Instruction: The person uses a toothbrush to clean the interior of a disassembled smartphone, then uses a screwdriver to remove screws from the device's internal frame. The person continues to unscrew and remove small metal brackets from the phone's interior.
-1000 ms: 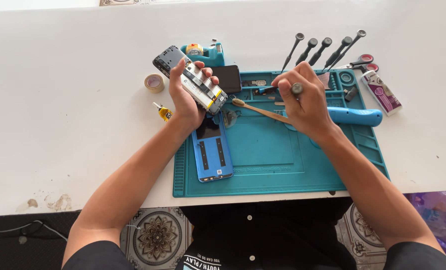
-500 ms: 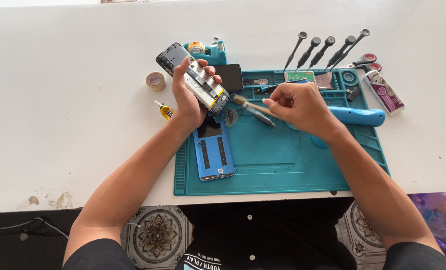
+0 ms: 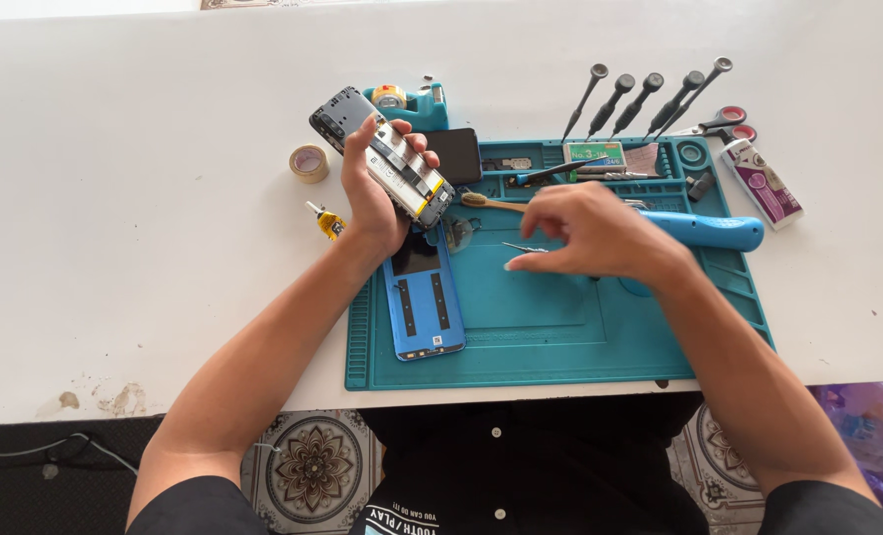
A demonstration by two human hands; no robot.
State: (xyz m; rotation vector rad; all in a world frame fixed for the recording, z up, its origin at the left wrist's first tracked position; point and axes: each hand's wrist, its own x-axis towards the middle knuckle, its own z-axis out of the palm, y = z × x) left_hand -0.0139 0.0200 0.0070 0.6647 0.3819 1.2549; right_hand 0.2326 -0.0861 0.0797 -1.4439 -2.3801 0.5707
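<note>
My left hand (image 3: 370, 203) grips an opened phone body (image 3: 402, 170), its inner parts facing up, above the left edge of a teal work mat (image 3: 560, 337). Under it on the mat lies a blue phone back cover (image 3: 422, 297). My right hand (image 3: 600, 238) hovers over the middle of the mat with fingers spread, thumb and forefinger on either side of thin metal tweezers (image 3: 519, 247) that lie there. Just beyond the fingertips, a wooden-handled brush (image 3: 486, 203) lies on the mat.
Several screwdrivers (image 3: 640, 99) and scissors (image 3: 724, 121) lie behind the mat. A blue-handled tool (image 3: 709, 230) rests right of my hand, with a purple tube (image 3: 769, 183) beyond. A tape roll (image 3: 309, 162), a small yellow bottle (image 3: 328, 222) and a teal dispenser (image 3: 412, 104) sit at the left.
My right hand has let go of the wooden brush, which now lies on the mat, and has dropped towards the tweezers. The left hand still holds the phone body.
</note>
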